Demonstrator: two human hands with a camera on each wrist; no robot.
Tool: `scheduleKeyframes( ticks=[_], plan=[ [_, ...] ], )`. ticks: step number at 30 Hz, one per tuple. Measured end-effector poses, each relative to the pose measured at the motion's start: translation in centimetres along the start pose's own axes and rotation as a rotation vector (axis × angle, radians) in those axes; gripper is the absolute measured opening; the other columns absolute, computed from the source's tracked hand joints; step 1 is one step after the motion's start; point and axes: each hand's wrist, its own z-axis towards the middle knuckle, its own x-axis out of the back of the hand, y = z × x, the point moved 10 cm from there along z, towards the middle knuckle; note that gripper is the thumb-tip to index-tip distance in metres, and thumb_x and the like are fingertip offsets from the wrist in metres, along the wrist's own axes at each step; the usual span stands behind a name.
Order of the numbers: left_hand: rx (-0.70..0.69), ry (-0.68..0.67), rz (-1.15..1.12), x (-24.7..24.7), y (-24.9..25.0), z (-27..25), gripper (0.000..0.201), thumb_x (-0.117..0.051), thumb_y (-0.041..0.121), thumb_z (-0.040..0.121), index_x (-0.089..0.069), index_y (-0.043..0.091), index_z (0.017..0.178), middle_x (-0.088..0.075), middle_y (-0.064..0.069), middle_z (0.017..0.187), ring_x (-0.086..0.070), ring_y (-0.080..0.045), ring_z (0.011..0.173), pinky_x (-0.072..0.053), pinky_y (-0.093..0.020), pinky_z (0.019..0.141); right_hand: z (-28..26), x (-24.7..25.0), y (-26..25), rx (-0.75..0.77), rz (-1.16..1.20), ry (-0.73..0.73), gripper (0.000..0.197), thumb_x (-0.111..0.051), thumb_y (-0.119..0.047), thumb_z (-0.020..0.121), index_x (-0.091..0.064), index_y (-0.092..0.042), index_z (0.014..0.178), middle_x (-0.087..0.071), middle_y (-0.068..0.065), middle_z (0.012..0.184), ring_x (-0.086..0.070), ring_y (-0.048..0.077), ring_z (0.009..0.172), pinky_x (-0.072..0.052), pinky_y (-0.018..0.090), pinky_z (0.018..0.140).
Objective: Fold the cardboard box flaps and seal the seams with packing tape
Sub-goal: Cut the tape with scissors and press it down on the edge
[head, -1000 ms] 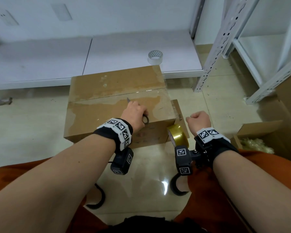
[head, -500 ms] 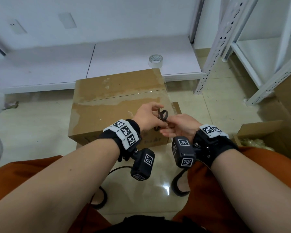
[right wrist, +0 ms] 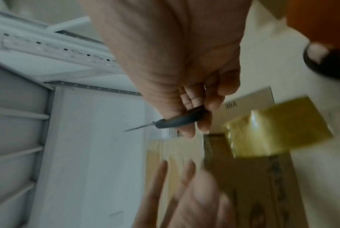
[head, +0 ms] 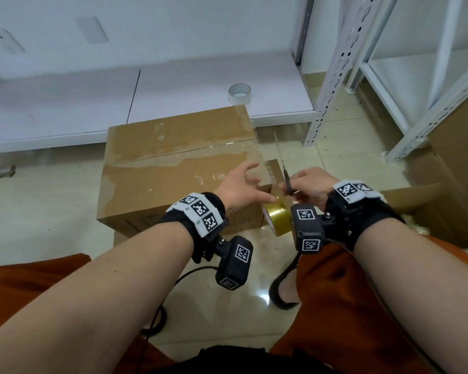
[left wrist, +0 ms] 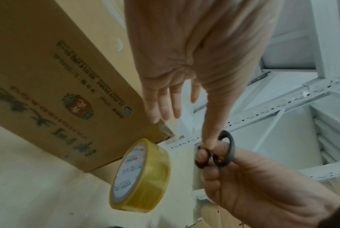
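The brown cardboard box (head: 173, 174) stands on the floor with its top flaps folded flat and clear tape along the middle seam. My left hand (head: 247, 179) hovers with fingers spread over the box's near right corner and holds nothing. My right hand (head: 308, 184) grips black-handled scissors (head: 288, 184), blades pointing away from me. A yellow tape roll (head: 277, 218) hangs beside that corner, below both hands. From the left wrist the roll (left wrist: 142, 175), the scissors' rings (left wrist: 222, 149) and the box (left wrist: 48, 69) show. The right wrist view shows the scissors (right wrist: 177, 121) and the roll (right wrist: 272, 128), blurred.
A second, clear tape roll (head: 239, 93) sits on the white platform (head: 92, 103) behind the box. White metal shelving (head: 335, 63) stands at the right. An open carton (head: 427, 209) with pale filling is by my right forearm. My sandalled foot (head: 284, 292) is on the tiled floor.
The scissors passed from my left hand to my right hand. The left hand let go, opened and moved to the box's near right corner. The right hand now holds the scissors pointing away.
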Motion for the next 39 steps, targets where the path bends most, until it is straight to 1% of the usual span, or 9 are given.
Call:
scheduleKeyframes(
  ticks=[3, 5, 7, 11, 17, 22, 27, 35, 39],
  plan=[
    [0.211, -0.026, 0.055, -0.8, -3.3, -0.3, 0.063, -0.079, 0.019, 0.075, -0.049, 0.011, 0.130, -0.060, -0.009, 0.123, -0.059, -0.023, 0.109, -0.051, -0.036, 0.092, 1.3, 2.4, 0.9, -0.032, -0.332, 0.092, 0.025, -0.076, -0.021, 0.078, -0.059, -0.004, 0.084, -0.058, 0.015, 0.083, -0.049, 0.020, 0.062, -0.043, 0.029, 0.056],
    [0.302, -0.033, 0.044, -1.7, -5.3, -0.2, 0.032, -0.079, 0.025, 0.077, -0.057, 0.011, 0.096, -0.063, -0.013, 0.114, -0.062, -0.028, 0.106, -0.054, -0.041, 0.091, 1.7, 3.1, 1.4, -0.069, -0.488, 0.086, 0.038, -0.079, -0.034, 0.075, -0.055, -0.005, 0.085, -0.058, 0.013, 0.085, -0.051, 0.023, 0.072, -0.047, 0.033, 0.066],
    [0.341, 0.002, -0.058, -2.6, -6.7, 0.6, 0.028, -0.079, 0.026, 0.077, -0.055, 0.014, 0.082, -0.065, -0.014, 0.106, -0.063, -0.030, 0.107, -0.053, -0.044, 0.094, 1.8, 3.3, 1.4, -0.072, -0.617, 0.072, 0.049, -0.078, -0.044, 0.072, -0.054, -0.004, 0.089, -0.057, 0.012, 0.088, -0.052, 0.024, 0.079, -0.049, 0.034, 0.075],
    [0.380, 0.107, -0.350, -4.2, -7.7, 2.0, 0.068, -0.079, 0.020, 0.078, -0.046, -0.004, 0.132, -0.065, -0.011, 0.104, -0.065, -0.024, 0.100, -0.055, -0.038, 0.089, 2.4, 3.5, 1.3, -0.078, -0.820, 0.018, 0.065, -0.078, -0.048, 0.070, -0.057, 0.000, 0.107, -0.064, 0.014, 0.105, -0.060, 0.028, 0.096, -0.050, 0.037, 0.087],
    [0.406, 0.209, -0.590, -5.9, -8.5, 3.3, 0.077, -0.076, 0.015, 0.081, -0.033, -0.008, 0.141, -0.064, -0.019, 0.116, -0.068, -0.024, 0.091, -0.057, -0.037, 0.083, 3.0, 3.5, 2.1, -0.113, -0.985, -0.124, 0.072, -0.078, -0.053, 0.066, -0.057, -0.004, 0.114, -0.062, 0.010, 0.109, -0.059, 0.026, 0.102, -0.050, 0.041, 0.096],
    [0.425, 0.217, -0.595, -6.2, -9.6, 3.8, 0.073, -0.082, 0.026, 0.074, -0.049, 0.000, 0.134, -0.067, -0.014, 0.113, -0.069, -0.021, 0.087, -0.058, -0.030, 0.066, 3.4, 3.0, 2.4, -0.104, -1.024, -0.210, 0.069, -0.074, -0.049, 0.074, -0.054, -0.002, 0.120, -0.058, 0.012, 0.122, -0.055, 0.024, 0.108, -0.047, 0.037, 0.099],
    [0.423, 0.123, -0.661, -6.7, -9.6, 4.0, 0.039, -0.073, 0.015, 0.084, -0.060, 0.002, 0.119, -0.069, -0.007, 0.086, -0.066, -0.013, 0.067, -0.056, -0.023, 0.052, 4.2, 3.5, 2.2, -0.107, -1.047, -0.264, 0.069, -0.074, -0.050, 0.072, -0.056, -0.001, 0.118, -0.059, 0.013, 0.122, -0.056, 0.026, 0.106, -0.047, 0.035, 0.093],
    [0.405, -0.020, -0.686, -7.6, -8.9, 4.3, 0.011, -0.063, 0.013, 0.091, -0.065, 0.009, 0.101, -0.068, -0.009, 0.095, -0.065, -0.018, 0.083, -0.056, -0.031, 0.077, 6.3, 3.1, 2.8, -0.104, -0.985, -0.323, 0.065, -0.085, -0.047, 0.056, -0.061, -0.008, 0.102, -0.064, 0.007, 0.094, -0.059, 0.024, 0.095, -0.049, 0.041, 0.094],
    [0.400, -0.077, -0.697, -8.1, -8.3, 4.3, 0.015, -0.061, 0.015, 0.092, -0.064, 0.010, 0.106, -0.066, -0.009, 0.098, -0.062, -0.019, 0.086, -0.052, -0.035, 0.085, 6.9, 2.6, 2.4, -0.076, -0.920, -0.374, 0.056, -0.087, -0.046, 0.052, -0.060, -0.013, 0.089, -0.059, 0.003, 0.077, -0.054, 0.019, 0.078, -0.048, 0.034, 0.078]
  ],
)
